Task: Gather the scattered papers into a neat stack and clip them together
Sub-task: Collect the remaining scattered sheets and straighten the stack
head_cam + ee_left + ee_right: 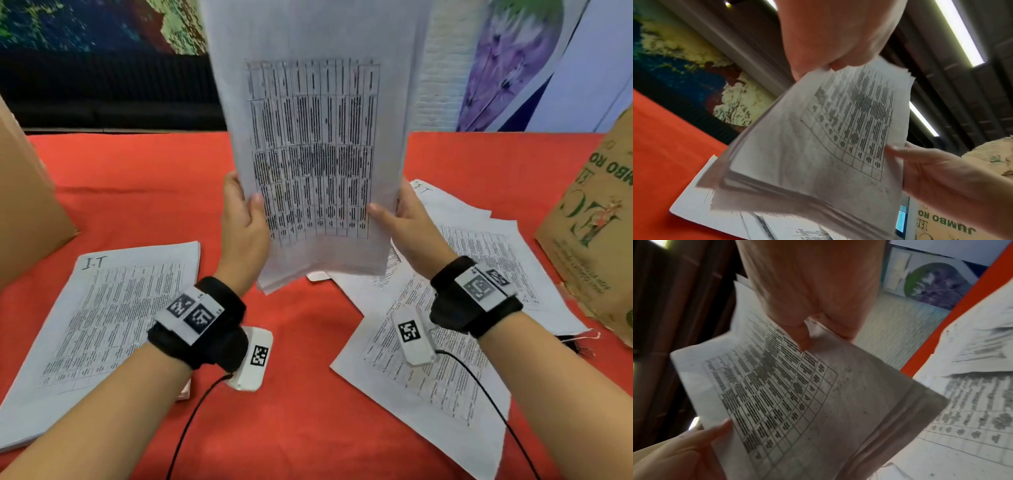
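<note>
A thick bundle of white printed sheets bearing a dense black table [310, 150] is held upright above the red-covered desk [137, 192], its lower edge lifted off the cloth and its top reaching past the upper edge of the head view. The bundle is gripped at its left edge by the left hand [244, 226], with the thumb laid across the front page and the fingers [233, 186] curled behind the sheets. The right edge is gripped the same way by the right hand [407, 228], thumb on the printed face and fingers wrapped round the back. In both wrist views the bottom edges of the sheets are seen fanned and uneven, not squared. A second pile of white printed pages marked "I-T" [102, 325] lies flat on the desk to the left, near the left wrist. Loose white printed sheets [479, 274] are spread in overlapping, crooked layers on the desk at the right, under the right forearm. A black binder clip with wire handles [579, 342] is partly seen at the right edge of those sheets. A brown cardboard box [24, 205] stands at far left, and a brown printed paper sack [592, 240] at far right.
</note>
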`<state>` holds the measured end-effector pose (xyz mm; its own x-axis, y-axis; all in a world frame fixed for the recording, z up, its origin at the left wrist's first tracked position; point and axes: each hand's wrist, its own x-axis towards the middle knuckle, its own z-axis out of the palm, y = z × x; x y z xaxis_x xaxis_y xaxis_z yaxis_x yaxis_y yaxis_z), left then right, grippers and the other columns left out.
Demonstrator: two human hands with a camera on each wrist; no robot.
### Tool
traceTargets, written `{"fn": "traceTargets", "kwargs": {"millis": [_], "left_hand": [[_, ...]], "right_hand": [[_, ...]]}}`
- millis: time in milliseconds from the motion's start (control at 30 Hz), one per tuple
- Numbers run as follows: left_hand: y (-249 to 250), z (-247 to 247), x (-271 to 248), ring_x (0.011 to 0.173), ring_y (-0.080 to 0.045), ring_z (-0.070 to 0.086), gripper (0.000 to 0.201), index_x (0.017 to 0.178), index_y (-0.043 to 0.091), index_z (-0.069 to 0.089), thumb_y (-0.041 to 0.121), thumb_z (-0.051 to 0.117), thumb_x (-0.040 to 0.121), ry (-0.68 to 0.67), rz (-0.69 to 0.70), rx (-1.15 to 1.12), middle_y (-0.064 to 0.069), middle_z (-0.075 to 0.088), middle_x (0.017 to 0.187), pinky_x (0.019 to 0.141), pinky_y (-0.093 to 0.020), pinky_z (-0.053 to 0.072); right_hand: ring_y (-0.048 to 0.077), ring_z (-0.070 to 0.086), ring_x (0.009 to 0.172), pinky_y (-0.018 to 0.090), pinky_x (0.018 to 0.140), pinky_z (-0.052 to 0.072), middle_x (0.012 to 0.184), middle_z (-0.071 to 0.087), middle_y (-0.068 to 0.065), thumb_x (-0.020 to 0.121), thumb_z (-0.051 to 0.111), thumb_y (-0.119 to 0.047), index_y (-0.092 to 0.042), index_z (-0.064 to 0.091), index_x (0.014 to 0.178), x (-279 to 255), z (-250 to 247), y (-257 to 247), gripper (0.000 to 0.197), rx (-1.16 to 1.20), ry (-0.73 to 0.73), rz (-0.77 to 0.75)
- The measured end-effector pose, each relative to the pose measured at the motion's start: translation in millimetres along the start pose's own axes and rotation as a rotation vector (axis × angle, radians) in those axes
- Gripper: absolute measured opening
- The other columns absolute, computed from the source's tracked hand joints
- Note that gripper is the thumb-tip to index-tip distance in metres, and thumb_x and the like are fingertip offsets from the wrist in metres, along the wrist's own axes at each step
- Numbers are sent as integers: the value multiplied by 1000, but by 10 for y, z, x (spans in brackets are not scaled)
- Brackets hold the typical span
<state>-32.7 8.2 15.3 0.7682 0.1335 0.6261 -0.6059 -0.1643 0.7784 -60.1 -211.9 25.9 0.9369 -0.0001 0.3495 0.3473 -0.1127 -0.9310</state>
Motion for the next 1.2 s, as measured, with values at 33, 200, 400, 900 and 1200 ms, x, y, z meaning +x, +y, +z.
{"fn": "traceTargets", "kwargs": {"millis": [33,200,400,900,1200], "left_hand": [[10,1,-5,87,20,50,25,119,11,39,-1,37,96,14,6,-10,19,51,101,83,-5,40],[-238,-82,-174,86,8,51,15,100,31,46,23,39,89,58,-155,-73,20,55,94,89,-33,42],[-145,43,-176,77,7,52,30,111,10,47,11,46,81,22,-110,-27,11,56,92,71,-12,41],[-79,920,-988,95,-25,56,62,119,4,43,37,75,77,-1181,-500,697,-12,53,119,77,-34,46],[-49,1038,-1115,116,-30,43,92,129,-3,36,63,67,72,-1138,-389,1023,-17,39,127,94,-36,43]], "right_hand": [[22,57,122,43,101,48,134,57,6,93,58,-14,-18,37,141,-1,8,-28,52,-15,-11,10],[8,61,117,34,103,46,127,64,-8,82,72,-30,-25,51,132,-134,57,66,55,-69,-123,123],[12,65,109,35,96,50,117,69,-4,78,77,-28,-24,64,119,-85,245,139,43,-32,54,126],[22,44,127,31,105,36,147,40,11,93,60,-18,-4,31,145,-156,-930,264,61,0,916,309],[23,40,134,32,107,33,147,40,9,94,59,-16,-5,31,145,-272,-883,231,59,18,891,332]]}}
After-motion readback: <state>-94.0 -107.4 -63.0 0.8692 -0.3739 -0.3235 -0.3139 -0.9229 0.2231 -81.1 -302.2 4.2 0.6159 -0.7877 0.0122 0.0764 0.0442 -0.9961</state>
